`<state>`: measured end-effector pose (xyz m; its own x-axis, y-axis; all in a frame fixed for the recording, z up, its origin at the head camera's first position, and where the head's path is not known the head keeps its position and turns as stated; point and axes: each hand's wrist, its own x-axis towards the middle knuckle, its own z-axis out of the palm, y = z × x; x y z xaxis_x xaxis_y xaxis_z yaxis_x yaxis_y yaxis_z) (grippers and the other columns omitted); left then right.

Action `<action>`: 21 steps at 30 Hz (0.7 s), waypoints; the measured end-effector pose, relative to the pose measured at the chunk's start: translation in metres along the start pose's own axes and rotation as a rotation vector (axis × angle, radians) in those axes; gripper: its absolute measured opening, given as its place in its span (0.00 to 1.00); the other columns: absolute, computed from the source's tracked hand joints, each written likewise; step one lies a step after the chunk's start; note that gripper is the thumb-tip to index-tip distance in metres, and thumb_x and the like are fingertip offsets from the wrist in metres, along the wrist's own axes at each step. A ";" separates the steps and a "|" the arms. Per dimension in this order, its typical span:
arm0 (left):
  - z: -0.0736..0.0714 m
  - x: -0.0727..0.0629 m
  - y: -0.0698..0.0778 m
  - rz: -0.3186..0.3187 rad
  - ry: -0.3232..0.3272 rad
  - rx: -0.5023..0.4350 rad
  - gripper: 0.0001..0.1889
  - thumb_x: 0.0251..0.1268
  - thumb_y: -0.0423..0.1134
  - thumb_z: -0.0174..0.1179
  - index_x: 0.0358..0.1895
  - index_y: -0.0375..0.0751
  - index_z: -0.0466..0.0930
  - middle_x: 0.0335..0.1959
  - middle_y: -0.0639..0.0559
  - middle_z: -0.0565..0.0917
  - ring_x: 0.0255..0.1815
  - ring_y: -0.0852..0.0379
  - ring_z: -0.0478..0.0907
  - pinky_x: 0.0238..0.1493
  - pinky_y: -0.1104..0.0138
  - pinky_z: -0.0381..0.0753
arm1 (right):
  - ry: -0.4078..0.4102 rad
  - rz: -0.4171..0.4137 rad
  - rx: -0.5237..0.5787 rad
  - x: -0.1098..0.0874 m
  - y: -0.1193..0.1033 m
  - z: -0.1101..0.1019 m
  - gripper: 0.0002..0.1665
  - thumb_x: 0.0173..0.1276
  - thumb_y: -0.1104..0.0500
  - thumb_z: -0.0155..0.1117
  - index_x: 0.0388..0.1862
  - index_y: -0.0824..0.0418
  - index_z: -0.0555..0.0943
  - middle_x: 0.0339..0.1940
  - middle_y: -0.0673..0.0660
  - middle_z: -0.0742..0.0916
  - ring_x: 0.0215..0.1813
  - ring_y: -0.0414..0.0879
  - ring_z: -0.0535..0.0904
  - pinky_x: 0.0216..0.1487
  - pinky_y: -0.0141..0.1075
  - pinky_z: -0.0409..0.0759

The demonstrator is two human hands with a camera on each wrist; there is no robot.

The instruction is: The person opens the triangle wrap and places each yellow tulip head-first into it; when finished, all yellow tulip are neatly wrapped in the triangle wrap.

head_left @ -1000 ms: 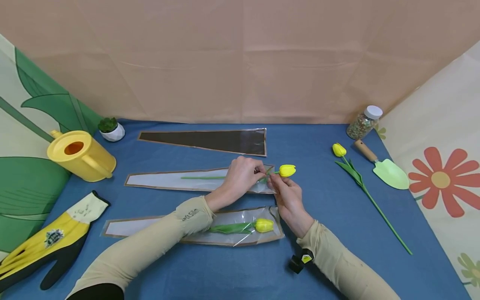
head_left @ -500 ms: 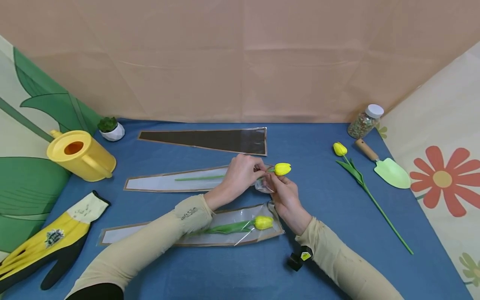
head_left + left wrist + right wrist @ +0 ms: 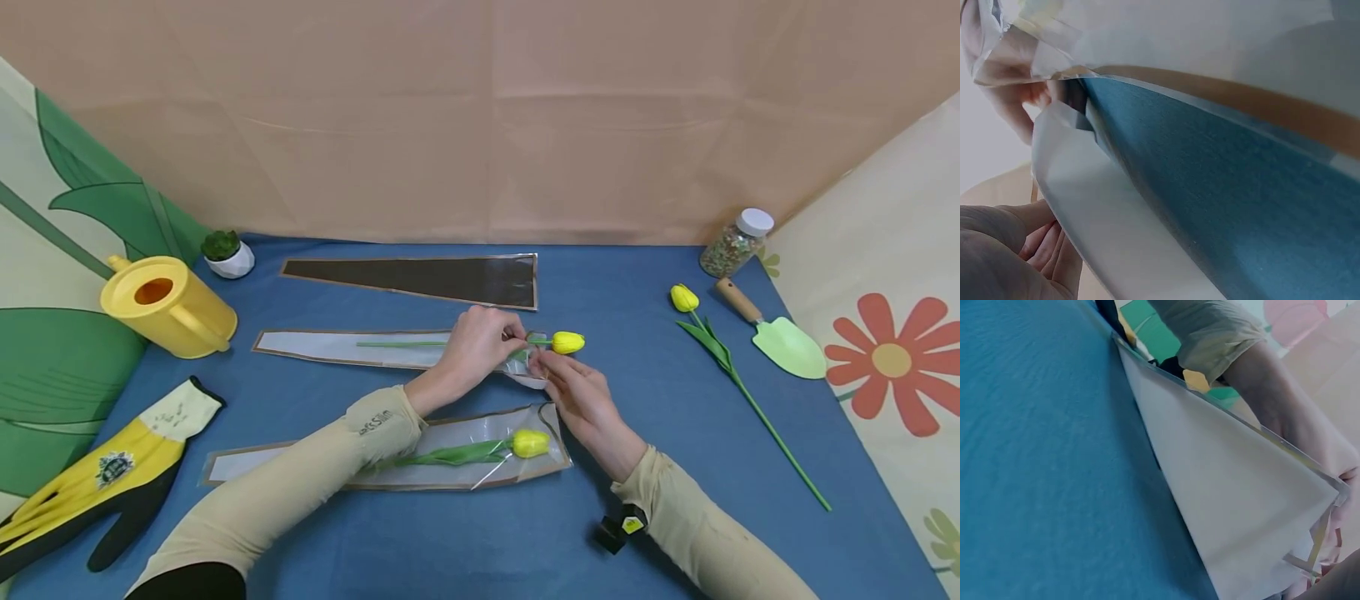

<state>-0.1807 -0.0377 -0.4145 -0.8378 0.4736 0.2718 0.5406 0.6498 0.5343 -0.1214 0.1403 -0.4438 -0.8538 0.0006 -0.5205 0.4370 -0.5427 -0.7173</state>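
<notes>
A yellow tulip (image 3: 567, 342) lies lengthwise in the middle white-backed clear flower sleeve (image 3: 330, 343), its bloom outside the wide mouth at the right. My left hand (image 3: 478, 346) is curled over the sleeve near its mouth and pinches its edge; its fingertips are partly hidden. From the near right, my right hand (image 3: 581, 396) pinches the crumpled clear film at the mouth, just below the bloom. In the left wrist view the lifted white sleeve (image 3: 1110, 212) passes beside the left hand (image 3: 1004, 256). The right wrist view shows the sleeve's underside (image 3: 1222, 469) raised off the blue cloth.
Nearer lies a filled sleeve (image 3: 480, 479) with a tulip; farther back, a dark sleeve (image 3: 420, 279). At right are a loose tulip (image 3: 738, 379), a trowel (image 3: 787, 346) and a jar (image 3: 735, 243). At left: watering can (image 3: 168, 304), potted plant (image 3: 228, 254), glove (image 3: 120, 475).
The tulip has slid a little to the left, deeper into the sleeve. The film at the mouth has been pulled toward the near side by my right hand. My left hand stays almost in place.
</notes>
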 end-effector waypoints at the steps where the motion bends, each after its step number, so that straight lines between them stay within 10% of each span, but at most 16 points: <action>1: 0.000 0.000 0.000 -0.002 0.001 0.001 0.03 0.63 0.35 0.79 0.35 0.43 0.94 0.32 0.52 0.92 0.33 0.57 0.87 0.36 0.65 0.84 | -0.002 0.004 -0.011 -0.001 0.000 -0.001 0.17 0.83 0.67 0.61 0.66 0.69 0.81 0.50 0.54 0.90 0.54 0.42 0.87 0.63 0.33 0.81; 21: 0.003 -0.002 -0.005 -0.011 -0.016 -0.028 0.04 0.64 0.34 0.79 0.32 0.44 0.93 0.31 0.54 0.91 0.32 0.59 0.87 0.34 0.67 0.83 | -0.029 -0.236 -0.182 -0.012 -0.033 -0.035 0.27 0.82 0.67 0.63 0.75 0.73 0.70 0.53 0.53 0.91 0.54 0.42 0.89 0.66 0.39 0.81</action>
<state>-0.1814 -0.0398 -0.4199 -0.8422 0.4761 0.2531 0.5290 0.6384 0.5592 -0.1160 0.1871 -0.4303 -0.9446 0.0834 -0.3175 0.2662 -0.3713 -0.8895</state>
